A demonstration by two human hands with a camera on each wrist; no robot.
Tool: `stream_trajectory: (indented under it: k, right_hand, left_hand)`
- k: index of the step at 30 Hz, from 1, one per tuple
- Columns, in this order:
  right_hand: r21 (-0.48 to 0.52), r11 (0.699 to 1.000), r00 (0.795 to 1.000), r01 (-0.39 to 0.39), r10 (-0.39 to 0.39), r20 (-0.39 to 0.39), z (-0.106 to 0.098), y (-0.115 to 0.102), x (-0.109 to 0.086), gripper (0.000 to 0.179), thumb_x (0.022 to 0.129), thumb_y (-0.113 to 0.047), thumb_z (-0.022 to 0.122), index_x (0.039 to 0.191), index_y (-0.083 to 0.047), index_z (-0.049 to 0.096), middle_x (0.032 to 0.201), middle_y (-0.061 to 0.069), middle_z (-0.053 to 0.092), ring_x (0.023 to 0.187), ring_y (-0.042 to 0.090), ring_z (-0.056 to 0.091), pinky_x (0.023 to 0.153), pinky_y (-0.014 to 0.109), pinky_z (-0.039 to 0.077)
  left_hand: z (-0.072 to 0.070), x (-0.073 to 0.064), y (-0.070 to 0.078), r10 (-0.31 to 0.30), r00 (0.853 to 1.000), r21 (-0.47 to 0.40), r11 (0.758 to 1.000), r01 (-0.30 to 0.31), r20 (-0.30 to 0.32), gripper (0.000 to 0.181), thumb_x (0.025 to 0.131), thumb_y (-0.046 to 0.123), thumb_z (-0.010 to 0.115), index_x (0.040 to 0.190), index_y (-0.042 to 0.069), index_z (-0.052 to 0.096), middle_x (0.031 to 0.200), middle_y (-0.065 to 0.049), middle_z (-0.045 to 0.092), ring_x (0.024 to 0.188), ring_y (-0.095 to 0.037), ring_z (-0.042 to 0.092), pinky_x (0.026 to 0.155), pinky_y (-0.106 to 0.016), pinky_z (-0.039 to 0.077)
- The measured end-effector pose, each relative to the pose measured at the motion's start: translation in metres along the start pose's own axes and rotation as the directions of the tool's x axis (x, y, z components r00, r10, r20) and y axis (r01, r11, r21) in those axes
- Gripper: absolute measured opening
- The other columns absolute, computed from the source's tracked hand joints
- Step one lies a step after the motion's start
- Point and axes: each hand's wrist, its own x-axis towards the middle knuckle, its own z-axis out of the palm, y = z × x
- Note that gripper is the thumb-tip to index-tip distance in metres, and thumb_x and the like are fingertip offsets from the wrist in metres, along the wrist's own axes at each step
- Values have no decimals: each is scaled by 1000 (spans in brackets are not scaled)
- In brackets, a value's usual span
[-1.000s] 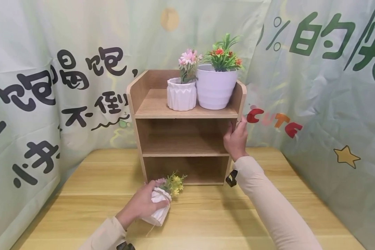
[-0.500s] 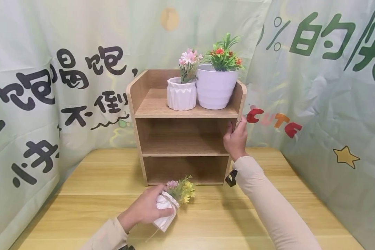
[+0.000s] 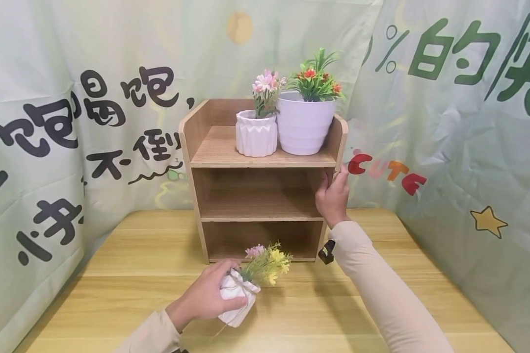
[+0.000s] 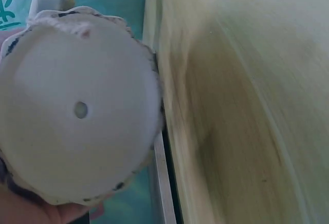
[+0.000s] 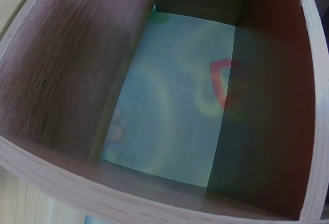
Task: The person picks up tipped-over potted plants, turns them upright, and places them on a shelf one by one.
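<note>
My left hand (image 3: 207, 293) grips a small white flowerpot (image 3: 236, 310), thumb across its front. Twine is tied round the pot's neck, and pink and yellow flowers (image 3: 274, 264) lean out to the right. The pot is tilted over the table in front of the wooden shelf (image 3: 218, 147). In the left wrist view the pot's round base (image 4: 77, 142) faces the camera, with a small hole at its middle. My right hand (image 3: 333, 198) holds the shelf's right side panel below the top board, thumb on the inner side and fingers partly hidden behind the panel.
On the top board stand a ribbed white pot (image 3: 256, 135) with pink flowers and a larger white pot (image 3: 306, 125) with red flowers. Two compartments lie below. The wooden table (image 3: 137, 255) meets printed curtains (image 3: 128, 29) behind. The right wrist view looks into a compartment (image 5: 56, 80).
My left hand has moved the potted flowers to the right, tipping the pot less steeply so its blooms rise toward the shelf's lower front. My right hand has stayed on the side panel.
</note>
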Motion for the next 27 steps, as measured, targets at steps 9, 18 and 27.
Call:
stream_trajectory:
  k: [9,18,27]
  right_hand:
    - [2,1000,1000,5,-5,-15,1,1,0,42,93,-2,53,130,6,35,119,33,53,113,46,54,97,54,43]
    - [10,1000,1000,9,-9,-23,1,1,0,44,91,2,55,130,6,35,119,33,53,112,46,55,96,54,44]
    - [2,1000,999,19,-19,-27,2,2,0,43,92,3,54,129,6,34,118,33,53,111,46,55,96,54,45]
  left_hand:
    - [1,0,-1,287,942,48,958,-283,-175,55,72,46,79,111,15,55,132,-4,54,111,-26,56,84,-48,52]
    - [4,7,-6,506,794,103,858,-503,-335,56,76,45,77,108,5,53,127,-16,52,99,-30,62,76,-33,56]
    - [3,19,-5,611,572,170,750,-639,-547,56,83,43,72,100,-5,49,115,-32,52,98,-40,59,80,-32,56]
